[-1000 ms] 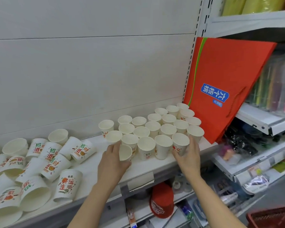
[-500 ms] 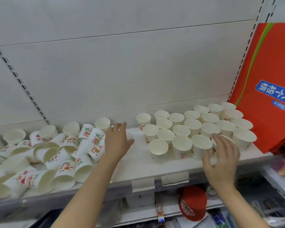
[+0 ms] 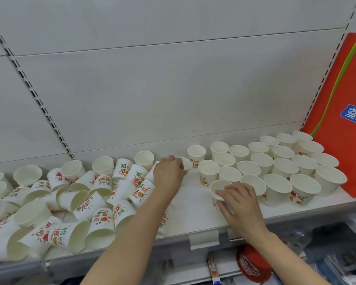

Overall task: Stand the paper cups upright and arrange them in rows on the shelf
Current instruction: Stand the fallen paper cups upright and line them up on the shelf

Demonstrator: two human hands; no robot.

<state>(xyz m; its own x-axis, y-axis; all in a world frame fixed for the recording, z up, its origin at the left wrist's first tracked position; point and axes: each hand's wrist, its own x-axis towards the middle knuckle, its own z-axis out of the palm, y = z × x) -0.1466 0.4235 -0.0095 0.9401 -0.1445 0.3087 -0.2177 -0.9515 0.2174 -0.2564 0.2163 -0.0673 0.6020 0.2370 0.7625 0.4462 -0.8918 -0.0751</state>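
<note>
The paper cups split into 2 groups on the shelf (image 3: 193, 221): a jumble of tipped cups (image 3: 86, 204) toward 9 o'clock, many lying on their sides with mouths facing the viewer, and a block of upright cups (image 3: 275, 167) toward 3 o'clock, standing in slanting rows that run back to the red bag (image 3: 345, 112). The left hand (image 3: 169, 174) reaches to about 12 o'clock of the bare strip between the groups and pinches a tipped cup (image 3: 186, 163) lying on its side, fingers curled at its rim. The right hand (image 3: 239, 204) curls its fingers over the rim of the front cup (image 3: 219, 189) at the near corner of the block, apparently seating it. These cups look very light and thin-walled, so they should slide or topple at a nudge and dent if squeezed; a gentle pinch at the stiffer rolled rim, or a light wrap round the wall, seems the safest hold. The held cup is mostly behind the left fingers, so the exact grip is hard to read. The pile runs off the frame at 9 o'clock, so its count is unknown, and the left forearm covers some cups.
</note>
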